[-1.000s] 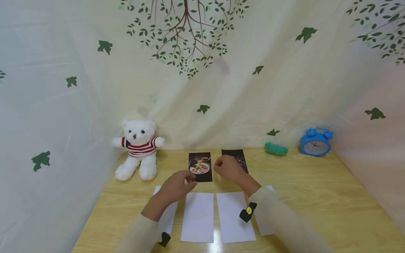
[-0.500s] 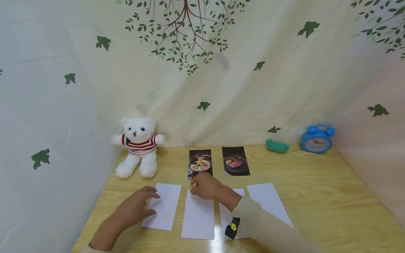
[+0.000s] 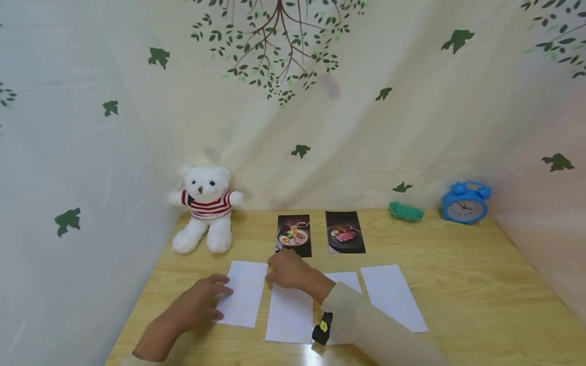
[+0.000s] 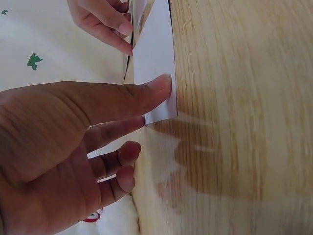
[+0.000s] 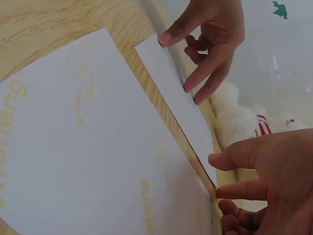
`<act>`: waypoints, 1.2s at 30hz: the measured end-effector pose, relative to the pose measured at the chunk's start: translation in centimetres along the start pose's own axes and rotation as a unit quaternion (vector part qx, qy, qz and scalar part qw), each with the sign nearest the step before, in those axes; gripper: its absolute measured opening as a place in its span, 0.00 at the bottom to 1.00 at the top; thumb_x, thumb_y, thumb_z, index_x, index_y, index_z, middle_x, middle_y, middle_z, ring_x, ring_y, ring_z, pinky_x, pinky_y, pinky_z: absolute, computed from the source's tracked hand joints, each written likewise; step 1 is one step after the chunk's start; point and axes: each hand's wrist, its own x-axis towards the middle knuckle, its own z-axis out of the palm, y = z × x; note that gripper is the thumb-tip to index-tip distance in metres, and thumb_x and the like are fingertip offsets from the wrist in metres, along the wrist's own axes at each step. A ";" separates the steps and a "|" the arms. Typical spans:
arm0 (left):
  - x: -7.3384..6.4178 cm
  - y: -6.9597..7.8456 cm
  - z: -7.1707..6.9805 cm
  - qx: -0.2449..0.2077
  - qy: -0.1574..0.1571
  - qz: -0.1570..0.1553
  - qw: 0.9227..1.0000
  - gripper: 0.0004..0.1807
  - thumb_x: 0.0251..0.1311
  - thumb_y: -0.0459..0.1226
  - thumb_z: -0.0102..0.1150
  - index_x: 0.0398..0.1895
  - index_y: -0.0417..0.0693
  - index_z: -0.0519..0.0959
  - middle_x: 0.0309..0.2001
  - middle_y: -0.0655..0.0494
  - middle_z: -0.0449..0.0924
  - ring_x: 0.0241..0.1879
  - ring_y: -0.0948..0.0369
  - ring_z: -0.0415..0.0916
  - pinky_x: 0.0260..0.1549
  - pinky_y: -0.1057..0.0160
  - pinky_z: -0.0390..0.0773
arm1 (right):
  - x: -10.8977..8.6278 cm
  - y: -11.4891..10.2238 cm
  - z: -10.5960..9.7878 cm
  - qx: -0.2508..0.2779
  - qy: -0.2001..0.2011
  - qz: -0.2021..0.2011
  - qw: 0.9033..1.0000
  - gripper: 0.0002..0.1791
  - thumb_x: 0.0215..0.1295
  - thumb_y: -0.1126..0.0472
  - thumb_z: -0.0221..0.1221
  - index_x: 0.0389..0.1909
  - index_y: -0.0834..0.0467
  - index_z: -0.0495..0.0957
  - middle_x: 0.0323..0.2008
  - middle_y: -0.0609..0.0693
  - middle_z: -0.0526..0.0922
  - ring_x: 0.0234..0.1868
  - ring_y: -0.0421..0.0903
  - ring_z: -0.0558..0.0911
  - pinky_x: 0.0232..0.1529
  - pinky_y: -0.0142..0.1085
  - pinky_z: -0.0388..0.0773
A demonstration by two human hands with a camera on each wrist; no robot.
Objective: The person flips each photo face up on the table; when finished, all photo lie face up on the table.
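Observation:
Four white cards would exceed a row of three, so several white cards lie face down in a row. At its left edge the leftmost white card (image 3: 244,295) is touched by my left hand (image 3: 194,305), thumb near the close corner and fingers spread. In the left wrist view that thumb (image 4: 159,90) overlaps the card. My right hand (image 3: 293,269) reaches across, thumb and index finger right at the card's far right corner. Its other fingers (image 5: 232,215) bend loosely. Under the right forearm are the second white card (image 3: 288,320) and part of the third white card (image 3: 345,279).
Two picture cards lie face up behind: a noodle bowl card (image 3: 294,234) and a sliced meat card (image 3: 345,234). A fourth white card (image 3: 391,297) lies right. At the back are a teddy bear (image 3: 208,208), green yarn (image 3: 406,211) and a blue alarm clock (image 3: 466,203).
My right hand has come from the sliced meat card leftward to the leftmost white card. My left hand has moved from the noodle card down to that card's left edge.

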 end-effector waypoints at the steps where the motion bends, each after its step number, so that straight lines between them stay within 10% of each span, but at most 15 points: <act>1: 0.1 0.2 -0.1 0.000 -0.002 -0.004 1.000 0.28 0.44 0.36 0.83 0.53 0.44 0.88 0.66 0.39 0.80 0.63 0.37 0.78 0.61 0.37 0.77 | 0.0 0.0 0.1 0.006 0.003 0.004 1.000 0.23 0.64 0.56 0.70 0.57 0.63 0.86 0.45 0.51 0.90 0.55 0.50 0.82 0.66 0.48 0.76; 8: 0.4 0.6 -0.2 -0.005 -0.008 -0.025 1.000 0.28 0.44 0.35 0.83 0.53 0.43 0.89 0.66 0.41 0.80 0.63 0.38 0.78 0.62 0.39 0.78 | 0.3 -0.5 0.0 0.020 0.027 0.006 0.999 0.18 0.63 0.56 0.71 0.48 0.64 0.87 0.44 0.54 0.91 0.49 0.52 0.84 0.54 0.43 0.79; 15: 0.3 1.0 -0.1 -0.014 0.001 -0.019 1.000 0.24 0.48 0.35 0.81 0.52 0.43 0.89 0.66 0.40 0.80 0.62 0.38 0.79 0.61 0.39 0.78 | 0.3 -1.4 -0.5 0.188 0.042 0.035 0.981 0.07 0.69 0.64 0.67 0.39 0.61 0.78 0.35 0.52 0.82 0.32 0.43 0.77 0.33 0.33 0.74; 18: 0.4 1.7 0.2 -0.004 0.025 -0.026 0.999 0.17 0.55 0.40 0.78 0.48 0.45 0.90 0.62 0.42 0.84 0.59 0.41 0.81 0.60 0.41 0.79 | 0.4 -1.5 -0.4 0.310 0.028 0.046 0.949 0.05 0.70 0.67 0.64 0.40 0.63 0.76 0.36 0.58 0.86 0.29 0.42 0.82 0.32 0.34 0.82; 22: 1.1 3.0 0.7 -0.045 0.049 -0.077 0.995 0.19 0.67 0.52 0.68 0.46 0.47 0.90 0.57 0.47 0.88 0.58 0.46 0.84 0.61 0.43 0.79 | 0.4 -1.5 -0.4 0.473 0.013 0.085 0.877 0.07 0.72 0.67 0.61 0.45 0.66 0.75 0.36 0.61 0.88 0.26 0.45 0.88 0.35 0.42 0.90; 27: 2.1 4.5 0.8 -0.117 0.045 -0.155 0.980 0.28 0.70 0.64 0.58 0.47 0.52 0.89 0.46 0.60 0.90 0.45 0.62 0.85 0.50 0.50 0.84 | 0.0 -1.7 -1.1 0.540 0.020 0.077 0.838 0.11 0.74 0.63 0.61 0.49 0.67 0.75 0.37 0.56 0.86 0.31 0.46 0.90 0.40 0.43 0.90; 31: 2.3 5.1 0.2 -0.149 0.044 -0.145 0.977 0.22 0.73 0.59 0.58 0.40 0.53 0.89 0.35 0.66 0.86 0.29 0.69 0.75 0.32 0.63 0.77 | -0.3 -1.8 -1.1 0.558 0.014 0.054 0.828 0.13 0.75 0.63 0.60 0.52 0.68 0.73 0.40 0.61 0.88 0.35 0.50 0.92 0.44 0.46 0.90; 36: 2.4 5.0 -0.6 -0.178 0.058 -0.099 0.977 0.18 0.76 0.42 0.56 0.24 0.50 0.83 0.20 0.66 0.68 0.19 0.71 0.61 0.20 0.70 0.63 | -0.6 -1.8 -0.5 0.528 0.019 0.023 0.849 0.16 0.74 0.63 0.59 0.56 0.69 0.74 0.47 0.67 0.89 0.44 0.57 0.93 0.49 0.51 0.89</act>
